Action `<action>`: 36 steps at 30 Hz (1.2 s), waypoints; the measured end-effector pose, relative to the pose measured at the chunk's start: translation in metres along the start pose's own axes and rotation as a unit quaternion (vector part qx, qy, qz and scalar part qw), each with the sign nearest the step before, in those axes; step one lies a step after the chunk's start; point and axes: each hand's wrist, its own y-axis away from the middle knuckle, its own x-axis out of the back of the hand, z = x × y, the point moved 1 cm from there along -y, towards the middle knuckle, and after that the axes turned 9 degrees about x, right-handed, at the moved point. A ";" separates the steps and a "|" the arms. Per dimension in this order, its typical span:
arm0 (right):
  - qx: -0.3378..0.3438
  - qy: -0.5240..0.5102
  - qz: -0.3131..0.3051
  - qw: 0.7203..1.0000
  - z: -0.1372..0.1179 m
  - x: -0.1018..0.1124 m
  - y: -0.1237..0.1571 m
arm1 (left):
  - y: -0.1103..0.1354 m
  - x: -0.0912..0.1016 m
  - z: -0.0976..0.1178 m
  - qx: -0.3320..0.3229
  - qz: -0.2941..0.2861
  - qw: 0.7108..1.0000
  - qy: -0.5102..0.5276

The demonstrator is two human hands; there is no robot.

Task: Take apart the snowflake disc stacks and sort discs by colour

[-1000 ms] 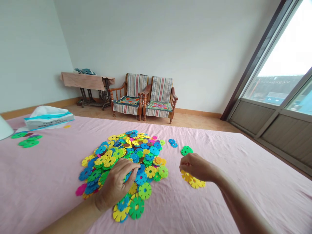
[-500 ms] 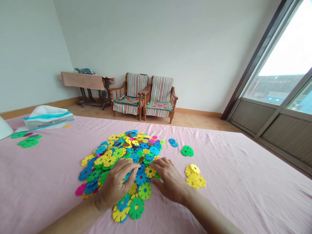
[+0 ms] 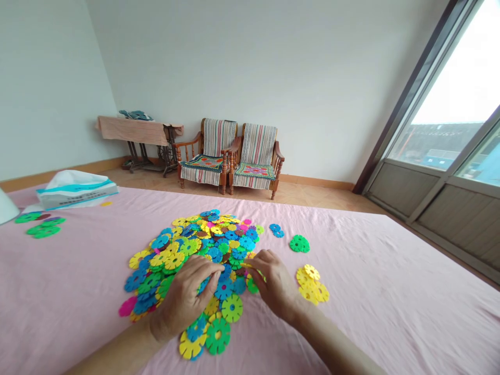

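A heap of notched plastic flower discs in blue, yellow, green, brown and pink spreads over the pink cloth. My right hand, at the heap's right edge, pinches a yellow disc seen nearly edge-on. Over the heap's near part is my left hand, thumb and fingers drawn together; whatever they hold is hidden. Between and below the hands lie a blue disc, a lime green disc and a green disc.
Right of the heap sit yellow discs, green discs and two blue discs. At far left are more green discs and a tissue pack. Beyond the cloth's edge stand two wooden armchairs and a covered sewing table.
My right hand's fingers have closed and lifted a yellow disc from the heap. My left hand stays almost in place.
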 end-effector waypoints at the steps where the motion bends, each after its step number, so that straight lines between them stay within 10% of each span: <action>1: -0.023 -0.015 0.027 0.999 0.005 0.003 -0.001 | 0.000 0.000 0.000 -0.002 0.000 1.000 0.002; 9: -0.246 -0.104 0.177 0.947 0.083 0.027 0.005 | -0.001 0.002 0.001 -0.005 0.003 1.000 0.009; 27: -0.318 -0.097 0.203 0.921 0.132 0.045 0.019 | -0.001 0.001 0.000 -0.003 0.014 1.000 -0.005; 36: -0.287 -0.105 -0.050 0.951 0.109 0.086 0.026 | -0.002 0.001 0.001 -0.005 0.011 1.000 0.000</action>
